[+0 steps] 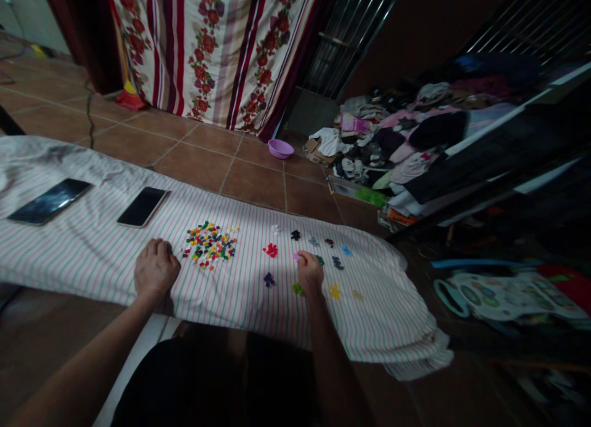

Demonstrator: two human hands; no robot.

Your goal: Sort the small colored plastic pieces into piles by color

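Observation:
A mixed heap of small coloured pieces (210, 245), too small to name by kind, lies on the striped cloth (184, 291). My left hand (157, 266) rests on the cloth just left of this heap, fingers curled in; whatever may be inside is hidden. Farther right, similar pieces are sorted by colour into several little groups. Over there my right hand (309, 271) is closed in a pinch beside the pink pieces (297, 257), and its fingertips hide what they hold, if anything. Around it lie red pieces (270, 250), purple pieces (269, 280), lime green pieces (298, 288) and yellow pieces (335, 291).
Two dark-screened devices, a phone (143, 206) and a larger tablet-like one (50, 201), lie on the cloth at left. Beyond its far edge, a purple basin (281, 148) stands on the tiled floor. Clothes (397, 131) are heaped at the back right.

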